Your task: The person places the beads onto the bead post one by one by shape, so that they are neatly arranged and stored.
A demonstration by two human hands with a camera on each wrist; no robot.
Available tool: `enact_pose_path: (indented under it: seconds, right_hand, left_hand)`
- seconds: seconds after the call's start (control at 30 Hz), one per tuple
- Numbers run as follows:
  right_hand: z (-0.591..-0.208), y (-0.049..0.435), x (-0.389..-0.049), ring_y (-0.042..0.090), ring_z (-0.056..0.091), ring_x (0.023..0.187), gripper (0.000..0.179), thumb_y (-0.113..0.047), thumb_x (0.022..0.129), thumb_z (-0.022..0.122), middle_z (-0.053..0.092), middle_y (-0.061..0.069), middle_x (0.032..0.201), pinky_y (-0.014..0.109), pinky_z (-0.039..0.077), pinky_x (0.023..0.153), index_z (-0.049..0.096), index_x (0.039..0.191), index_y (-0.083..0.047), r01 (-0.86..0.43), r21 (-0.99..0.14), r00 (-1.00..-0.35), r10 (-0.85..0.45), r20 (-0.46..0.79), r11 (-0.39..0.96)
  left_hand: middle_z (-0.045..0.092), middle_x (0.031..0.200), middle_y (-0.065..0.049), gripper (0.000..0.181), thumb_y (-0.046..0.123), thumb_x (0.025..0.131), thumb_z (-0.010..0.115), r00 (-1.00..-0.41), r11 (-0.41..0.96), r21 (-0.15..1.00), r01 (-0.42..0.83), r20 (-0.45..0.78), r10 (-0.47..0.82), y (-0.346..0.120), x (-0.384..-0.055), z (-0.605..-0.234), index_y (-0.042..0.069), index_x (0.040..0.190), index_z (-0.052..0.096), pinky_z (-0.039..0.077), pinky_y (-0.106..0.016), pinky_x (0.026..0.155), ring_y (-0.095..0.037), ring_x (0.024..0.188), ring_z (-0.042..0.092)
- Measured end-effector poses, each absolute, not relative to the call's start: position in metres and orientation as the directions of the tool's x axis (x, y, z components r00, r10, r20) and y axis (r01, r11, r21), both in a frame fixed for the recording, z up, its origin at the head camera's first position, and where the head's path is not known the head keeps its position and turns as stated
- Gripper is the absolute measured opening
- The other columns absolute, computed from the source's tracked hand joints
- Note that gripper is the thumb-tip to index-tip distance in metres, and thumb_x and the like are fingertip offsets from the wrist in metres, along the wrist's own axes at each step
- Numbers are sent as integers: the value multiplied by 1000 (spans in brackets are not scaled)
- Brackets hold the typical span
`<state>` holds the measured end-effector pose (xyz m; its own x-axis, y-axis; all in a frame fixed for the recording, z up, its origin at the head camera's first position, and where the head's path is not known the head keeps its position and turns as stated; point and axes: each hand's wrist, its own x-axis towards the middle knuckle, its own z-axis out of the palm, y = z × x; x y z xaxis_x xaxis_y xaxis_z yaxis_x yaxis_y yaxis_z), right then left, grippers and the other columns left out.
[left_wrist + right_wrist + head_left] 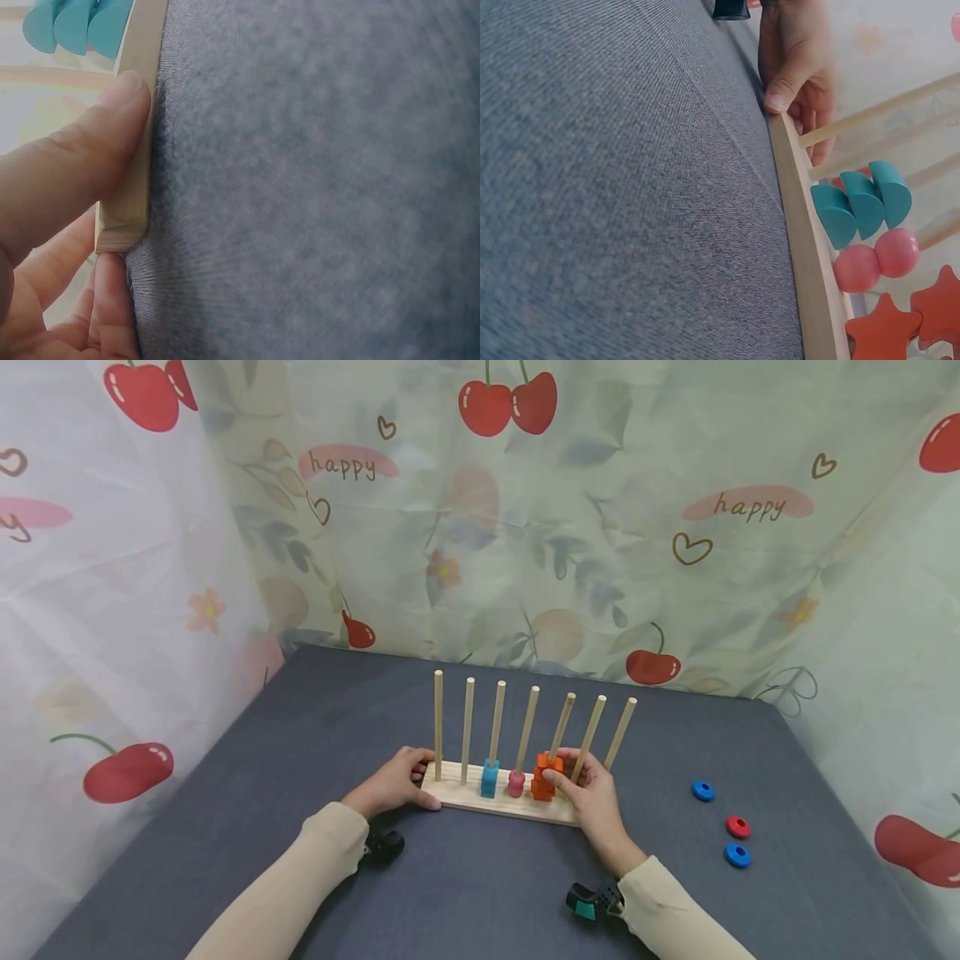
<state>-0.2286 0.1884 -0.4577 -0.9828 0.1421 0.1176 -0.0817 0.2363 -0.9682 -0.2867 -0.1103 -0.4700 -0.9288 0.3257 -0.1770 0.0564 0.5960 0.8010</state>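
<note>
A long wooden base (480, 799) with several upright pegs (497, 718) stands on the dark cloth. My left hand (393, 781) grips its left end, thumb (124, 112) along the front edge and fingers round the end. Three teal half-round beads (864, 204) are stacked on one peg, with two pink round beads (857, 268) on the peg beside it. Orange star beads (543, 783) are stacked on the peg third from the right. My right hand (600, 806) holds these stars, thumb in front and the other fingers partly hidden behind the pegs.
To the right of the base lie a blue ring (703, 791), a red ring (738, 827) and another blue ring (737, 855), all flat on the dark cloth (465, 893). A cherry-print curtain (420, 527) surrounds the table's back and sides.
</note>
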Motion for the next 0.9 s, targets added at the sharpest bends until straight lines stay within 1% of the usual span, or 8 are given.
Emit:
enact_pose_path:
  seconds: [0.13, 0.2, 0.3, 0.4, 0.53, 0.67, 0.77, 0.9]
  right_hand:
    - [-456, 189, -229, 10, 61, 95, 40, -16, 84, 76, 65, 17, 116, 17, 49, 81, 61, 119, -5, -93, -970, -984, 130, 124, 222]
    - [-454, 190, -228, 9, 61, 97, 41, -15, 84, 75, 64, 17, 120, 17, 50, 82, 59, 121, -6, -107, -975, -985, 113, 130, 194]
    - [-444, 192, -227, 6, 60, 105, 46, -14, 85, 74, 61, 15, 127, 16, 49, 87, 56, 127, -7, -149, -976, -982, 92, 165, 156]
    - [-428, 193, -224, 4, 55, 117, 54, -10, 87, 71, 55, 12, 135, 16, 46, 94, 48, 136, -7, -229, -965, -968, 73, 239, 124]
    - [-400, 194, -220, 9, 45, 132, 67, -3, 89, 68, 46, 10, 145, 18, 38, 105, 35, 147, -8, -383, -919, -921, 40, 388, 96]
    - [-373, 197, -213, 14, 35, 140, 76, 4, 88, 65, 38, 10, 152, 18, 30, 111, 26, 152, -10, -509, -857, -859, 13, 512, 79]
    - [-357, 198, -207, 16, 31, 143, 77, 10, 88, 63, 35, 12, 153, 18, 26, 113, 25, 152, -7, -575, -818, -818, 6, 575, 32]
    - [-342, 203, -198, 19, 34, 141, 73, 16, 87, 58, 38, 15, 151, 21, 29, 112, 28, 150, -4, -637, -770, -771, 10, 637, -43]
  left_hand:
    - [45, 123, -15, 82, 13, 68, 89, -929, 600, 798, 54, -179, 322, -111, -287, -471, 0, 138, 47, 41, -46, 103, -28, 116, 49]
    - [45, 123, -15, 82, 13, 68, 88, -929, 604, 795, 57, -179, 324, -111, -287, -471, 0, 138, 47, 41, -46, 103, -29, 116, 49]
    - [46, 124, -15, 82, 14, 68, 89, -931, 605, 794, 47, -186, 315, -110, -286, -470, 1, 138, 48, 41, -45, 103, -29, 116, 48]
    - [46, 124, -15, 82, 14, 68, 89, -931, 613, 789, 52, -184, 316, -110, -286, -471, 1, 138, 47, 41, -45, 103, -29, 116, 49]
    - [46, 124, -15, 82, 14, 69, 88, -931, 612, 789, 55, -181, 318, -110, -287, -471, 0, 138, 47, 41, -46, 103, -28, 116, 49]
    - [46, 124, -14, 82, 14, 69, 88, -931, 608, 793, 48, -186, 315, -110, -286, -471, 1, 139, 47, 41, -45, 103, -28, 117, 49]
    - [46, 124, -15, 82, 14, 69, 88, -931, 611, 791, 46, -187, 312, -110, -286, -470, 1, 139, 47, 41, -46, 103, -28, 116, 49]
    - [46, 124, -14, 81, 14, 69, 88, -933, 609, 793, 35, -194, 305, -110, -284, -469, 2, 139, 47, 41, -45, 103, -28, 116, 48]
